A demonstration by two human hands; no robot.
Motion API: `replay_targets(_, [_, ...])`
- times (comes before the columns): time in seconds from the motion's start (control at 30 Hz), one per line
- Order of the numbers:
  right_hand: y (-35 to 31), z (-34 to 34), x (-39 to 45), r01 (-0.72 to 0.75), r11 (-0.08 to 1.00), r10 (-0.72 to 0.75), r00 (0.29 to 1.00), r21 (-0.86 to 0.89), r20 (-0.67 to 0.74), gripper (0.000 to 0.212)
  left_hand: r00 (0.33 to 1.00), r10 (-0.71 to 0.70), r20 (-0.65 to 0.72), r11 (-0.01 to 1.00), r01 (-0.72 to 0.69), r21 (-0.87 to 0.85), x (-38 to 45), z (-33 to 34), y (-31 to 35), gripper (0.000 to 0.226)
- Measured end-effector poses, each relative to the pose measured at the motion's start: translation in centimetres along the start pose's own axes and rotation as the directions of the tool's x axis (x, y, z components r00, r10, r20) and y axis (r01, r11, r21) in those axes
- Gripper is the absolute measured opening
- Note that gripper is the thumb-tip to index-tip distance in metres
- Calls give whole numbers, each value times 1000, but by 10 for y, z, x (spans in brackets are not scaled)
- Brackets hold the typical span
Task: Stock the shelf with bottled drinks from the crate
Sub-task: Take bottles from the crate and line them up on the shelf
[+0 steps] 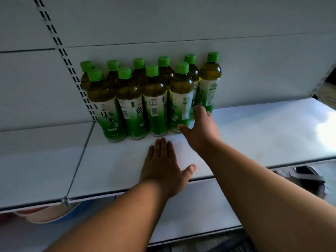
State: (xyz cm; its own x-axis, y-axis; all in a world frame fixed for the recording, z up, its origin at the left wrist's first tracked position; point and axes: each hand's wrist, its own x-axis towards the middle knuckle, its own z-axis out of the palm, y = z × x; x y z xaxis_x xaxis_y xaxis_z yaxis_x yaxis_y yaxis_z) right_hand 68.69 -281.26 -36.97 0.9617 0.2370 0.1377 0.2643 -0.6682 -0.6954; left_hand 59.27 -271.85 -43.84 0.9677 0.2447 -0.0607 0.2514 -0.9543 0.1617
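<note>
Ten green-capped bottles [154,99] of green tea are stood upright in two rows at the back left of the white shelf [254,135], against the back panel [181,20]. The rightmost bottle [210,82] is touched low on its label by the right hand [200,130], whose fingers reach around its base; whether it is actually gripped cannot be told. The left hand [163,164] is laid flat on the shelf, fingers straight, holding nothing, just in front of the bottles.

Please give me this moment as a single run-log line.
left hand flat on shelf, open | right hand open, touching rightmost bottle | bottles upright, two rows | crate not visible
</note>
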Motion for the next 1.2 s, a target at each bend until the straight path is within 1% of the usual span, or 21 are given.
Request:
replay_targets(0.1, [9,-19,-39,57,993,-51,997,-107,59,78,1000,11,1,1000,-11,-10,0,-5,-1,105])
replay_targets(0.2, [11,-51,-77,67,974,-38,990,-216,136,90,999,20,29,998,-18,-60,-11,-19,-2,102])
replay_targets(0.27, [13,-81,-108,69,951,-21,987,-302,159,91,996,91,0,994,-91,-60,-36,-31,9,94])
replay_targets(0.33, [19,-108,-140,60,932,7,983,-357,182,89,977,214,-19,973,-215,-83,-66,-42,30,81])
replay_targets(0.4, [32,-132,-176,-11,921,96,975,-389,202,90,938,346,2,926,-341,-160,-96,-48,59,71])
replay_targets(0.43, [41,-143,-194,-49,917,142,968,-397,207,90,917,399,10,901,-391,-188,-111,-48,75,70])
replay_targets(0.5, [61,-161,-229,-124,900,225,954,-418,200,88,879,475,35,869,-463,-176,-134,-45,106,73])
replay_targets(0.57, [82,-179,-266,-205,879,304,936,-431,176,85,849,520,95,852,-508,-130,-155,-36,135,77])
replay_targets(0.67, [117,-196,-317,-311,855,399,906,-415,142,77,817,551,171,835,-539,-111,-180,-7,170,80])
replay_targets(0.73, [148,-198,-350,-419,824,493,862,-382,117,75,787,566,245,821,-565,-84,-196,22,189,80])
replay_targets(0.87, [216,-175,-398,-615,726,671,730,-308,125,75,743,579,336,793,-609,-18,-221,89,204,79])
replay_targets(0.97, [254,-146,-410,-714,649,757,638,-263,138,68,724,574,383,778,-628,19,-239,133,190,81])
replay_targets(1.0, [268,-134,-410,-738,626,778,611,-251,143,68,716,566,409,778,-628,22,-245,148,184,83])
replay_targets(1.1, [310,-101,-410,-807,549,836,526,-219,157,67,713,521,469,797,-603,31,-254,185,166,94])
replay_targets(1.13, [321,-93,-410,-827,526,850,500,-198,167,60,706,532,468,785,-618,41,-255,192,163,98])
replay_targets(1.2, [342,-78,-413,-855,479,873,439,-200,211,37,681,567,464,756,-654,37,-253,202,160,101])
